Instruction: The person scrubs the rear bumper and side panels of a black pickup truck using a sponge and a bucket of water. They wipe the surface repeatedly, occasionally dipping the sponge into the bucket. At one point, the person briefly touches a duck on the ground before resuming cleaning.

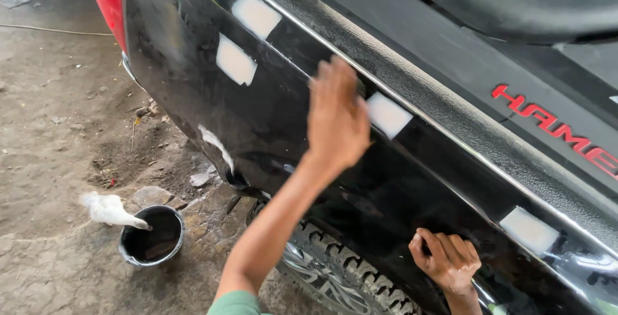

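Black bucket point(152, 236); dark contents

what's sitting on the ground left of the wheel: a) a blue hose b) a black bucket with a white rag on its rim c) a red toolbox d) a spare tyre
b: a small black bucket stands on the dirt ground beside the tyre, with a white rag draped at its rim.
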